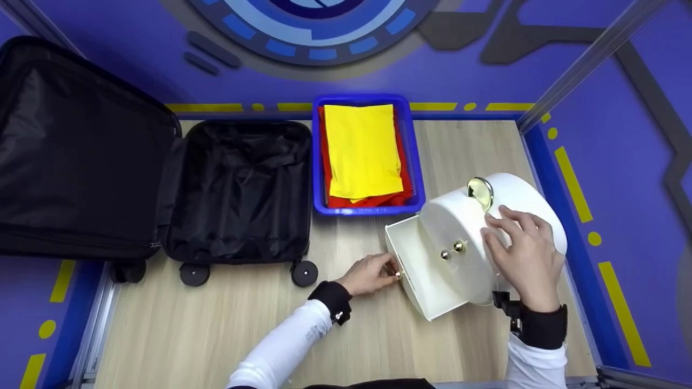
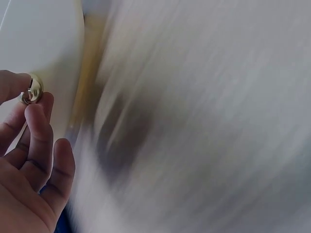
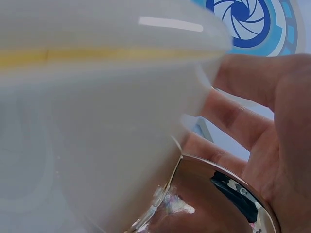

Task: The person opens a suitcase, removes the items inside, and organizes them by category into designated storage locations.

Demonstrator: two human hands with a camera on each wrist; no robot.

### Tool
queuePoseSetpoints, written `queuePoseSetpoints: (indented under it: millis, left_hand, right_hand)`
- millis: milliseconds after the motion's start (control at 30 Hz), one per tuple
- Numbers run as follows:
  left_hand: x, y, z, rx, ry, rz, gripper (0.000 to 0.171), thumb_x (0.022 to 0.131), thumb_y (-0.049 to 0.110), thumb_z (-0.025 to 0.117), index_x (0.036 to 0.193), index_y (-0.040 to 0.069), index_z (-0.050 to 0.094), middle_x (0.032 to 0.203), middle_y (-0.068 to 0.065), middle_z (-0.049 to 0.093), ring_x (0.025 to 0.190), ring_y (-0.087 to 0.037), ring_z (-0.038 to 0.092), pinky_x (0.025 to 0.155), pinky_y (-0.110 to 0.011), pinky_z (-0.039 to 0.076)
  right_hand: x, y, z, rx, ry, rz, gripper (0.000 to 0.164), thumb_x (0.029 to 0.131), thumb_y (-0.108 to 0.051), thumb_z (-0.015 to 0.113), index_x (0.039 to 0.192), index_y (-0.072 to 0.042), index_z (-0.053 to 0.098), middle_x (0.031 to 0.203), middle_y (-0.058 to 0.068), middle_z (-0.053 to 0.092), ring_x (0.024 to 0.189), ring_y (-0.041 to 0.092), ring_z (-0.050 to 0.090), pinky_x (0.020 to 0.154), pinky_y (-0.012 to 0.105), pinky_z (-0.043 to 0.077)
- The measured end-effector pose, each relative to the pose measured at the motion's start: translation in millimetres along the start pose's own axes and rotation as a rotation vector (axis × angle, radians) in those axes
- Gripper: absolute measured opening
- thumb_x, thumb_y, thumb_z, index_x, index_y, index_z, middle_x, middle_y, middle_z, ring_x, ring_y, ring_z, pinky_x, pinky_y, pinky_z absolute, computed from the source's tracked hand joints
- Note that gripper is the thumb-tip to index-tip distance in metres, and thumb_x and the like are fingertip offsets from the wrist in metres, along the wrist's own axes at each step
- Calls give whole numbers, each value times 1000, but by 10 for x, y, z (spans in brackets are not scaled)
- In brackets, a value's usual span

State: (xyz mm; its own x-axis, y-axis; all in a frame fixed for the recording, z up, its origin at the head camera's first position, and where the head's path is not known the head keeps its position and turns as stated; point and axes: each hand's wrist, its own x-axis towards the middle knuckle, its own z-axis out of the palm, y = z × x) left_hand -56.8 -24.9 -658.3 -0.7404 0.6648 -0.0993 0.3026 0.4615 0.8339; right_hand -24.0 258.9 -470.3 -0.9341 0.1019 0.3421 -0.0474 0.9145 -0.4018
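Note:
A white rounded storage box [image 1: 532, 197] stands at the right of the table, its drawer [image 1: 419, 265] pulled out toward the left. My left hand [image 1: 369, 274] pinches the small gold knob [image 2: 36, 90] on the drawer front between thumb and fingers. Resting on the top of the box is my right hand [image 1: 524, 254], fingers loosely bent, close to a shiny gold ring handle [image 1: 481, 193]. Two gold knobs [image 1: 458, 246] show on the box's front above the drawer. In the right wrist view the right fingers [image 3: 233, 114] lie along the white shell.
A blue basket [image 1: 416, 186] with folded yellow cloth [image 1: 362, 151] over red cloth [image 1: 373, 202] sits at the back, its front corner near the box. To its left an open black suitcase [image 1: 240, 189] lies with its lid [image 1: 81, 156] raised. Blue walls [image 1: 611, 178] border the table.

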Motion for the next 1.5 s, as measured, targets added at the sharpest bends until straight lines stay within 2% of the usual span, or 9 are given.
queuePoseSetpoints:
  millis: [167,533,633,700,833,867,1033,1267,1500]
  left_hand:
    - [68,49,49,35,-3,-11,18,95,22,77,108,15,67,101,2,75,90,-5,67,76,-20,50]
    - [352,154,131,85,-23,-13,19,93,26,79,105,16,68,96,5,74,86,-5,67,72,-20,51]
    - [436,183,157,94,-23,-10,19,93,26,79,105,17,68,97,5,74,87,-5,67,72,-21,50]
    - [489,199,174,98,-21,-10,19,93,26,79,105,17,67,99,5,75,89,-6,67,73,-22,51]
    - [573,233,206,108,-23,-16,21,94,28,78,106,17,66,101,4,75,90,-8,68,74,-23,52]
    - [592,239,216,110,-24,-17,21,94,28,78,106,17,66,101,4,75,90,-8,68,74,-23,52]
    - [682,283,258,121,-35,-12,22,94,28,77,108,15,65,101,2,74,89,-9,67,73,-23,51]
    - [790,332,293,144,-43,-41,23,94,31,77,108,18,65,100,4,73,88,-8,64,71,-23,49]
    - [836,345,315,124,-30,-69,23,94,31,78,108,17,66,97,3,71,85,-8,61,70,-24,47]
  right_hand:
    - [-3,2,-3,-13,-19,18,26,89,-23,80,114,-14,81,129,12,71,126,50,53,68,68,49]
    - [-15,14,-23,-15,-23,15,26,89,-22,80,114,-13,81,130,12,71,127,49,53,67,68,49]
    - [-13,22,-20,-11,-15,-8,25,89,-21,80,112,-11,81,129,14,71,125,51,54,71,67,49]
    - [-11,27,-16,-20,-2,-25,24,89,-21,80,111,-11,81,128,14,71,123,50,55,64,66,50]
    - [-8,39,-15,-27,23,-56,23,88,-20,81,109,-10,82,125,14,72,120,50,57,59,63,51]
    - [-6,43,-16,-24,25,-63,24,88,-20,81,109,-10,81,125,15,72,120,50,57,61,63,51]
    - [-2,52,-24,8,27,-91,24,87,-16,81,109,-7,81,124,17,73,117,53,57,88,64,47]
    - [-11,52,-20,10,23,-119,26,84,-13,82,109,-4,81,123,18,73,116,55,57,98,61,44]
    - [0,18,2,-9,5,-102,26,86,-16,82,110,-7,81,126,16,72,116,58,58,92,64,47]
